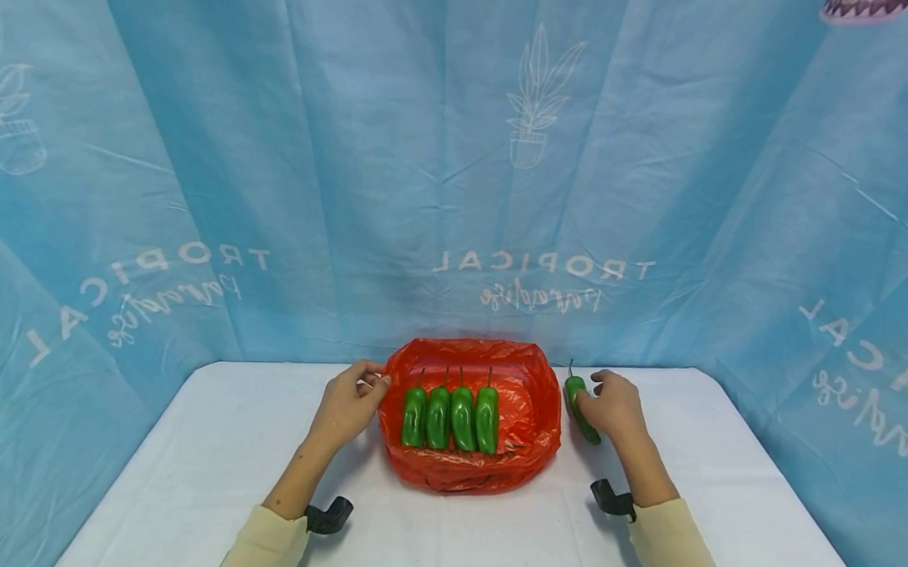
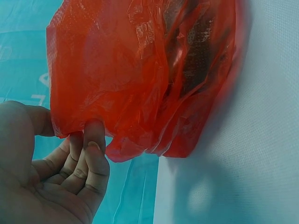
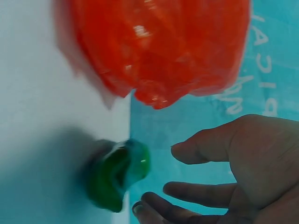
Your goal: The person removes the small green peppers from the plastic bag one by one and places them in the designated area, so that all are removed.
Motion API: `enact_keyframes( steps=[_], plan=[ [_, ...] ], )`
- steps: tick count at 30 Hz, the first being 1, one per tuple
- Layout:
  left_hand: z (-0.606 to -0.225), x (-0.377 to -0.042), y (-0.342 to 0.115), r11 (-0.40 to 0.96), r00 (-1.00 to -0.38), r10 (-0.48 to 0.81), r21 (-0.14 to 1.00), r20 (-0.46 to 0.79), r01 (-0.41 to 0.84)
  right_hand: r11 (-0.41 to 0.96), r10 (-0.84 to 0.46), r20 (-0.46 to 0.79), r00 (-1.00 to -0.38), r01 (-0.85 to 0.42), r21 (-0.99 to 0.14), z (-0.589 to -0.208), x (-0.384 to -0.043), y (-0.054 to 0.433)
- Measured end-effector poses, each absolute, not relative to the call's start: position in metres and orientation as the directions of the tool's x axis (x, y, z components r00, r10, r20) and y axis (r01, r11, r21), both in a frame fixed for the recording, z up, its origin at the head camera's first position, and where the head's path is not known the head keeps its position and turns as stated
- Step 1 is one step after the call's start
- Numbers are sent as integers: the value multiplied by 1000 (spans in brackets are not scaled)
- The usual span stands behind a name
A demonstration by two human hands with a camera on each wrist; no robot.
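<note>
R hand (image 1: pixel 617 401) nr pepper (image 1: pixel 574 388), gap to bag (image 1: pixel 468 476); L hand (image 1: pixel 347 406) pinches edge (image 2: pixel 70 127).

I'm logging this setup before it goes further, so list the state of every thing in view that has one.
Red plastic bag: spread open, mouth up.
Four green peppers: inside the bag, side by side, stems on.
Fifth green pepper: outside the bag, to its right, not gripped.
Left hand: pinching the bag's edge.
Right hand: open, beside the fifth pepper.
Blue curtain: hanging, creased.
</note>
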State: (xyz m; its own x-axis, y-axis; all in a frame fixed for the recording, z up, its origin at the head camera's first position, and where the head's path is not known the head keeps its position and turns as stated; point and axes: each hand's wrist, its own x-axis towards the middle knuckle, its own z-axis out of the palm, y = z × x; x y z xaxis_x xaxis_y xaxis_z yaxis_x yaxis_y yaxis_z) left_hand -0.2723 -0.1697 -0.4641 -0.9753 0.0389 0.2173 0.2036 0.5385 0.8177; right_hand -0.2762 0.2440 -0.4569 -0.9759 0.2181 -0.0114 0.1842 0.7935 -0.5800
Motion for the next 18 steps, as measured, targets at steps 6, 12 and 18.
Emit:
enact_keyframes(
  steps=[6,12,18],
  plan=[
    [-464,-272,-169,542,-975,41,815,217,204,795,201,81,-976,114,-596,-445,-270,239],
    [-464,-272,-169,543,-973,42,813,226,212,802,175,158,-972,47,-596,-434,-266,232],
    [-464,-272,-168,548,-974,38,810,223,207,795,160,206,-965,2,-606,-425,-259,223]
  ],
)
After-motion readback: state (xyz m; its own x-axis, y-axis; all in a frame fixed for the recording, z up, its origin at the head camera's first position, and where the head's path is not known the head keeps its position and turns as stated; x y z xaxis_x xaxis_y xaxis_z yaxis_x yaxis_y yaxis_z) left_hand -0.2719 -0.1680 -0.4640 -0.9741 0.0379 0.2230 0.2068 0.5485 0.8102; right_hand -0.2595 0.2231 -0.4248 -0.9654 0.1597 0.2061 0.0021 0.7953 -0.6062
